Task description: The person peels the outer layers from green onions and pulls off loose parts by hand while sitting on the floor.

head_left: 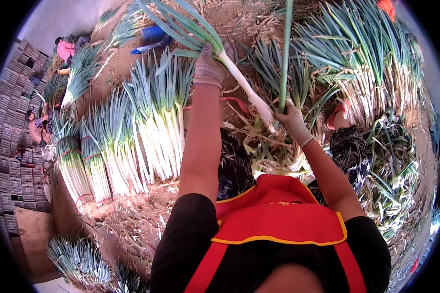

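A large green onion [247,90] slants across in front of me, its leaves toward the upper left and its white root end toward the lower right. My left hand [209,68], in a pale glove, is closed round it where the white shank meets the green leaves. Close to the root end, my right hand [294,123], also gloved, grips the lower end of a long, straight green stalk [286,53] that rises past the top edge. Whether the right fingers also touch the onion I cannot tell. Stripped leaves and husks [274,149] lie below both hands.
Bundled and trimmed green onions [146,132] stand in a row at left. Untrimmed ones [371,63] lean at upper right above a heap of peelings [393,171]. Stacked crates [10,127] line the far left, near other people [66,49]. A red apron [278,222] covers my front.
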A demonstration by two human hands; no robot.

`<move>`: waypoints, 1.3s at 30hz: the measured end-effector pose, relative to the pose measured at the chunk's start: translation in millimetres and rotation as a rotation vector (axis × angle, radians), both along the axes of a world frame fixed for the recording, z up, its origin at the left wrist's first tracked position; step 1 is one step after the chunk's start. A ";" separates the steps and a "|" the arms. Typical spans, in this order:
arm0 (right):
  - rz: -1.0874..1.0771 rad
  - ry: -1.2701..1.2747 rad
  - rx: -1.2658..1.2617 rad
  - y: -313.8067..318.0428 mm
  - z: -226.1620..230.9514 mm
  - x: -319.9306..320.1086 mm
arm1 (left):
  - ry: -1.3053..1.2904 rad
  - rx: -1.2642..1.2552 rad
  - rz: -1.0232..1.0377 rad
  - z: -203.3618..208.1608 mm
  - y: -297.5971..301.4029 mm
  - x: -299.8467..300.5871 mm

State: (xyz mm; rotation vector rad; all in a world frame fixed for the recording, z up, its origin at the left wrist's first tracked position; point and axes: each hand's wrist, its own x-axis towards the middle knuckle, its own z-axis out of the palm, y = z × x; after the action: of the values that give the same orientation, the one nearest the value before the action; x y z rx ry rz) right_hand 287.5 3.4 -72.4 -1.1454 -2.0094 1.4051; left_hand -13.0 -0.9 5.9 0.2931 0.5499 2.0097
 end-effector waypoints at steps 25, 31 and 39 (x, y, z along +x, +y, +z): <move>0.559 0.347 -0.908 -32.9 -8.8 39.1 | 0.144 0.065 -0.077 -19.0 17.8 -21.7; 0.209 0.470 -0.644 -26.2 67.3 -20.6 | 0.163 -0.122 -0.384 -2.1 13.5 64.7; 0.169 0.364 0.140 -69.9 52.0 -2.6 | -0.239 -0.160 -0.444 -32.0 43.5 11.5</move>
State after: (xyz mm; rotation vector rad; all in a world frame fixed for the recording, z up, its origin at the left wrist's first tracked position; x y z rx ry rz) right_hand 284.9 -66.4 -20.4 -0.6200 -1.9360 1.4086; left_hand -1.6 42.6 -26.1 0.0659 0.4445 1.5345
